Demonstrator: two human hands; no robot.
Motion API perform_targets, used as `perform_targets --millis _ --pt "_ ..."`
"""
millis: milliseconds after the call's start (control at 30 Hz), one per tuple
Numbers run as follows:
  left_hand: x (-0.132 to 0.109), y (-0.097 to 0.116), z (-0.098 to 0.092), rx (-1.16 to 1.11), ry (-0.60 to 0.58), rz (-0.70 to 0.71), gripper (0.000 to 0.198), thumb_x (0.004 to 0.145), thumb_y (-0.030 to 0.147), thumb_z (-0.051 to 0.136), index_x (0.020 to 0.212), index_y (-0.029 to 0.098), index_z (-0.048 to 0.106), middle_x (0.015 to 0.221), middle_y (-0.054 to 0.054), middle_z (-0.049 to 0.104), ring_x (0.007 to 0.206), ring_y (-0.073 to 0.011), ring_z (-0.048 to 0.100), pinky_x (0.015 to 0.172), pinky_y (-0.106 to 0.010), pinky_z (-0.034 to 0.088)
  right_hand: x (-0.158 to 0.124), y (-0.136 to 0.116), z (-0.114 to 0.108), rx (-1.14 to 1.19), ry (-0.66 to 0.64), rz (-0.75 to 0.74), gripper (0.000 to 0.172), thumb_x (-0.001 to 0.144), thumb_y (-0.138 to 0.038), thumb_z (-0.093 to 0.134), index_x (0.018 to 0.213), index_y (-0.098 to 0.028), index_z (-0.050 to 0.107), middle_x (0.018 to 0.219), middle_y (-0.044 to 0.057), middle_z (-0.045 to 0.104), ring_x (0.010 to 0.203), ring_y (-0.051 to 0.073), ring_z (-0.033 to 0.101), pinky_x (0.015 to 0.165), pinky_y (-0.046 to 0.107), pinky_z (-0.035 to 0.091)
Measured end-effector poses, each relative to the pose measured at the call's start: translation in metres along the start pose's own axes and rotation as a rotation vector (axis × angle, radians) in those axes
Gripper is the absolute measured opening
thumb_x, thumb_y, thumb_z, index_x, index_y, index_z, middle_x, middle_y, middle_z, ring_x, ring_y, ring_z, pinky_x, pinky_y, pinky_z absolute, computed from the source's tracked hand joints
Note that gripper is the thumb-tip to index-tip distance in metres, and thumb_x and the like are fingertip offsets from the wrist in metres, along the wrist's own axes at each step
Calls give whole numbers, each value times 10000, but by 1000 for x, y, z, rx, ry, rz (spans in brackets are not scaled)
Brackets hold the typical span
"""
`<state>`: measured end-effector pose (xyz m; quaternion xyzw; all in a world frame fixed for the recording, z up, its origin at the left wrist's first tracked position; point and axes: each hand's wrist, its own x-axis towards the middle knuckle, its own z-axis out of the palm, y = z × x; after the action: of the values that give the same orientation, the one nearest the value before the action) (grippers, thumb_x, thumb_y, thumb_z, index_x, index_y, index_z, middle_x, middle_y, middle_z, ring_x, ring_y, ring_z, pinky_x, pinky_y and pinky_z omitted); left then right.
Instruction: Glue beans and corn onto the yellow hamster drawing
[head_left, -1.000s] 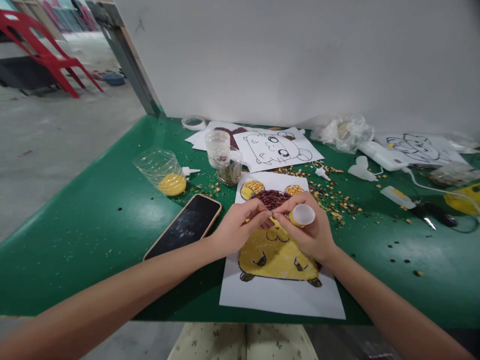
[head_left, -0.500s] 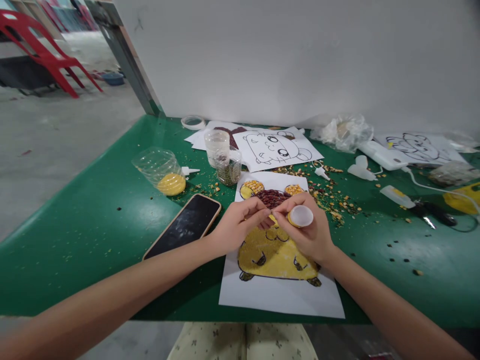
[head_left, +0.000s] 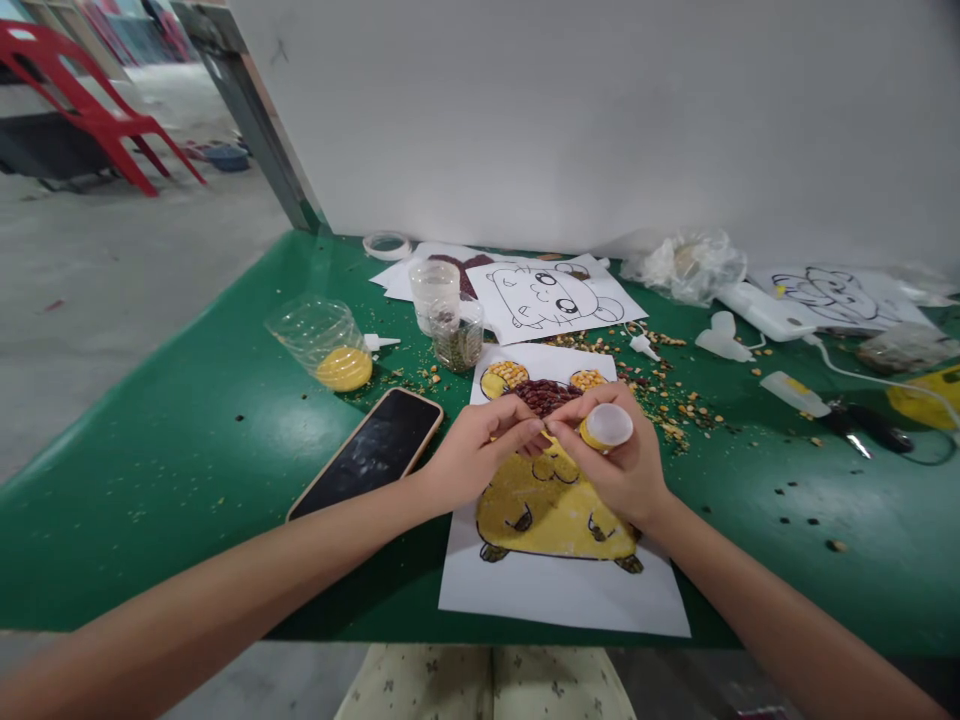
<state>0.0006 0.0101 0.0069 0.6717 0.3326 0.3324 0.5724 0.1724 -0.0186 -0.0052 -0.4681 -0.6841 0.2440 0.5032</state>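
A sheet with a hamster picture (head_left: 559, 575) lies on the green table (head_left: 187, 450) in front of me. Its body is filled with yellow grains, its top with dark red beans. My right hand (head_left: 619, 465) grips a small plastic bottle with a yellow part (head_left: 606, 427), tilted over the picture's middle. My left hand (head_left: 480, 450) pinches its fingers together right at the bottle's tip, and what it pinches is hidden. Both hands hover over the sheet.
A phone (head_left: 367, 450) lies left of the sheet. Behind it are a tipped clear cup with yellow grains (head_left: 322, 345), two small jars (head_left: 448, 315), an uncoloured hamster drawing (head_left: 551, 295), scattered seeds (head_left: 664, 395), glue bottles (head_left: 724, 340), plastic bags (head_left: 686, 262) and a cable (head_left: 862, 378).
The bottle in my right hand has tipped slightly to the right. Both hands stay in the same place over the picture.
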Motion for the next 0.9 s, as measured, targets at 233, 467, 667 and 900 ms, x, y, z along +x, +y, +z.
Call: perform_targets --millis 233,467,667,900 --pt "1 0 1 24 0 -1 187 879 251 477 769 135 575 739 -21 640 721 -114 614 684 -228 482 0 -1 -1 -63 -13 -12 153 763 -189 608 848 -219 485 793 8 593 734 155 589 655 287 465" --pt "2 -1 0 1 -6 2 188 880 260 477 777 133 568 742 -22 627 714 -112 604 680 -232 486 0 -2 0 -60 -20 5 151 763 -174 602 836 -217 477 781 -7 583 725 143 585 666 280 455" --pt "0 -2 0 26 -19 18 195 884 286 470 795 145 573 748 -19 630 724 -117 613 682 -235 494 0 -2 2 -46 -33 30 153 771 -178 590 853 -219 468 797 -6 588 733 142 585 666 284 458" --pt "1 -3 0 38 -11 25 190 882 271 474 790 135 570 759 -30 636 717 -115 611 674 -229 493 0 -2 1 -55 12 0 146 772 -204 596 857 -221 478 796 6 598 738 153 597 670 297 473"
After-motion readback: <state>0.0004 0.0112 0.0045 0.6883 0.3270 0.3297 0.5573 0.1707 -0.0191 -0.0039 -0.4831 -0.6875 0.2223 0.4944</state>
